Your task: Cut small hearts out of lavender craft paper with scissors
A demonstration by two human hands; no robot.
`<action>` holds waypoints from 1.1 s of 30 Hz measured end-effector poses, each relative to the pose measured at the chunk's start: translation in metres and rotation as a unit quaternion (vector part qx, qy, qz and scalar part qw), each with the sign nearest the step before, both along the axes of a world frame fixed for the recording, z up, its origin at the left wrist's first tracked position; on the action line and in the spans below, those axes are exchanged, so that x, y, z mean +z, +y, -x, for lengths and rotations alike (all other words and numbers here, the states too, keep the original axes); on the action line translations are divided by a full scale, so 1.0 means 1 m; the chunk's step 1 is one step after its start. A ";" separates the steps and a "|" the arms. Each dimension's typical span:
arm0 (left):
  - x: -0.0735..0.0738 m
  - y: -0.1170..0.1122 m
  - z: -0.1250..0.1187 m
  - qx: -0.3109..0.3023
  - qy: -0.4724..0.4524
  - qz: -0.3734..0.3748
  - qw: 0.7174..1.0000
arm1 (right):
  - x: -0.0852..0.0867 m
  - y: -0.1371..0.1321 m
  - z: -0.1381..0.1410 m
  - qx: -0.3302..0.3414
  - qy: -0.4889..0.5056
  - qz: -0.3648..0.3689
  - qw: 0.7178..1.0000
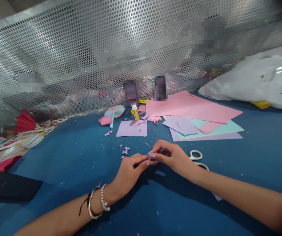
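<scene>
Near the middle of the blue table, both hands meet at a small piece of purple paper [149, 157]. My left hand [131, 168] pinches it from the left between thumb and fingers. From the right, my right hand [171, 156] pinches the same piece, its fingers hiding most of it. Small purple paper shapes [125, 151] lie just beyond my left hand. Scissors with white handles [196, 155] rest beside my right hand, partly covered by that wrist. Behind the hands lies a light purple paper sheet [131, 128] with a yellow glue stick [135, 113] at its far edge.
Pink paper sheets [192, 105] overlap purple and mint ones at the right back. A pleated pink and mint paper piece [115, 112] lies left of the glue. A black flat object [11, 186] sits at the left, a white plastic bag [253, 77] at the far right. Perforated metal mesh [86, 42] stands behind.
</scene>
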State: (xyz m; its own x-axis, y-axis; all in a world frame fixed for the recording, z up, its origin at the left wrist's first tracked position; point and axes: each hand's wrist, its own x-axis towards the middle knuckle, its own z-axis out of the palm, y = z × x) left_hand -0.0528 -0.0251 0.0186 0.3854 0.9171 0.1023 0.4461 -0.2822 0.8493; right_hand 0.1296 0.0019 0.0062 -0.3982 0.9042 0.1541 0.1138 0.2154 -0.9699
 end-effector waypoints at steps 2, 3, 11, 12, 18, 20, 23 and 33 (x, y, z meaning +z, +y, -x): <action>0.001 0.000 -0.001 0.004 0.001 -0.002 1.000 | 0.000 0.000 0.000 0.005 0.010 0.010 1.000; 0.001 0.000 -0.001 0.006 0.001 -0.004 1.000 | -0.001 -0.001 0.000 0.008 0.015 0.014 1.000; 0.003 -0.002 -0.004 0.011 0.007 -0.014 1.000 | -0.001 0.001 0.000 -0.001 -0.006 0.004 1.000; 0.003 -0.003 -0.004 0.010 0.009 -0.015 1.000 | -0.001 0.001 0.000 -0.006 -0.014 0.002 1.000; 0.003 -0.004 -0.003 0.017 0.023 -0.032 0.999 | -0.002 0.002 -0.001 -0.014 -0.025 0.007 1.000; 0.003 -0.005 -0.003 0.024 0.031 -0.041 0.998 | -0.002 0.002 -0.001 -0.015 -0.026 0.008 1.000; 0.003 -0.007 -0.003 0.036 0.033 -0.055 0.997 | -0.001 0.001 -0.001 -0.003 -0.017 0.013 1.000; 0.003 -0.009 -0.004 0.054 0.033 -0.056 0.996 | 0.001 0.000 -0.002 0.024 0.019 0.029 0.999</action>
